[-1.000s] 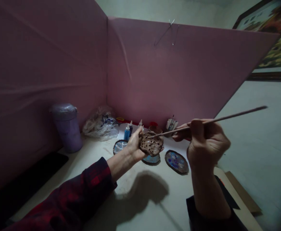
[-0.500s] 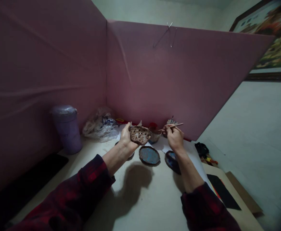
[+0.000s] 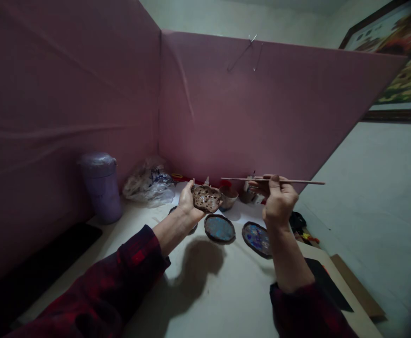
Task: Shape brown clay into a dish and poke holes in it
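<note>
Left hand (image 3: pixel 187 205): grip closed on holed brown piece (image 3: pixel 206 201)
Right hand (image 3: pixel 279 202): grip pinched on thin stick (image 3: pixel 307 182)
Tabletop (image 3: pixel 237 291): dark-rimmed blue disc (image 3: pixel 220 228)

Over on the left, a purple cup (image 3: pixel 102 195) stands upright, plastic over its top, and just beside it sits a crumpled plastic bag (image 3: pixel 149 187)! Pink boards (image 3: pixel 233 112) rise behind, bent wire (image 3: pixel 240 54) at the top edge. Up right hangs a framed picture (image 3: pixel 399 77); below, a black sheet (image 3: pixel 327 284) lies near brown cardboard (image 3: pixel 358 286).
</note>
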The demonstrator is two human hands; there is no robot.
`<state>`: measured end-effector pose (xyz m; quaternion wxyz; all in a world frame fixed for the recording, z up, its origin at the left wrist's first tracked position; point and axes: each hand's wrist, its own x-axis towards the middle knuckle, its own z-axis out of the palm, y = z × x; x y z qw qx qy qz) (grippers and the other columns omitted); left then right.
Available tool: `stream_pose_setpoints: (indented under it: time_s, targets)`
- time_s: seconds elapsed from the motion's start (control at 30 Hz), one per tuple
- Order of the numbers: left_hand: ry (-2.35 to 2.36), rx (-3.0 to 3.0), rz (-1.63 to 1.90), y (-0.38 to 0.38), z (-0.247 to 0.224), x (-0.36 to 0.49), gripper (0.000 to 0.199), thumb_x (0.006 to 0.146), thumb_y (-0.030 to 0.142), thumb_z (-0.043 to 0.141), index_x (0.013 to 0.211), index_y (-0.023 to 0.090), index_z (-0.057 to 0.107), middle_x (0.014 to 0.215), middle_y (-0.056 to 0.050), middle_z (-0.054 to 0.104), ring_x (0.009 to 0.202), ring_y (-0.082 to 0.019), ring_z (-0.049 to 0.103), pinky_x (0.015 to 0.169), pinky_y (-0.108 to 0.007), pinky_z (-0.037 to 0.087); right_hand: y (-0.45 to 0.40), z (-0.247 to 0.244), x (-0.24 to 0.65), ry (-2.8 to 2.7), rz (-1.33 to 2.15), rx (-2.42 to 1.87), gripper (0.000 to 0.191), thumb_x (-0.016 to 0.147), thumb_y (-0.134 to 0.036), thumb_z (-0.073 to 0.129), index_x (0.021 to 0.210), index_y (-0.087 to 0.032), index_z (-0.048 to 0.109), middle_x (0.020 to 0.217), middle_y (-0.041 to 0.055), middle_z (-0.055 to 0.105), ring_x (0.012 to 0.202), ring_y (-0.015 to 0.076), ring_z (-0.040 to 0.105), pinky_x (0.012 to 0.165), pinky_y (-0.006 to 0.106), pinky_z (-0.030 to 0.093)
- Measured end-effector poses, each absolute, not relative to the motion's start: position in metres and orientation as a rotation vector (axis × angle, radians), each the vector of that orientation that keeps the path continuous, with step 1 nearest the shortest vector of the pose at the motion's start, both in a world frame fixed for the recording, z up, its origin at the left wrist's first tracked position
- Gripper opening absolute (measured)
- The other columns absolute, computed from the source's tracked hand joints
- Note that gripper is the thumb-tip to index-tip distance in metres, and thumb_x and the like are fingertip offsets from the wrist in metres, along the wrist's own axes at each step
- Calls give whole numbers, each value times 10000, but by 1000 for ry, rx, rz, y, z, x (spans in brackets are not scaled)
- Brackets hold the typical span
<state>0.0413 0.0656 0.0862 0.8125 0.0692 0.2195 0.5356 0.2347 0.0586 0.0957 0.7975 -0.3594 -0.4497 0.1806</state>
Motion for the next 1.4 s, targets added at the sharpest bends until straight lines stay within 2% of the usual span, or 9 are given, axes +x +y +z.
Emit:
stream_pose_setpoints:
  time_s: [0.2,0.3,0.7,0.93,1.4]
  targets:
    - [401,202,1022,58,93,43,463,949,481,350,989,114,629,965,-188,698,940,-326,687,837,-554,531,18,117,202,-1074,556,-680,304,847,-458,656,830,-160,599,718,42,735,521,180,704,516,307,600]
    - [375,219,981,54,97,44,488,951,499,339,1012,104,620,998,-198,693,951,-330,684,841,-568,527,12,116,194,-1134,572,-675,299,852,-454,656,841,-160,603,705,40,732,535,184,709,499,292,590]
    - [311,193,966,56,95,44,500,950,519,347,1092,119,611,1018,-185,691,969,-318,681,866,-559,525,2,116,186,-1194,583,-687,239,893,-409,618,843,-176,602,742,18,726,563,152,705,519,273,599]
    - [301,197,957,54,96,44,498,951,510,343,1033,112,631,995,-190,694,967,-322,681,869,-553,522,0,118,186,-1194,559,-640,226,900,-385,616,826,-172,613,721,20,724,547,160,700,490,274,593]
    - [283,202,958,54,95,44,495,948,513,351,1075,124,628,985,-171,696,960,-315,682,877,-550,521,-2,117,183,-1244,530,-685,213,889,-388,630,829,-185,611,715,6,715,560,151,700,533,274,602]
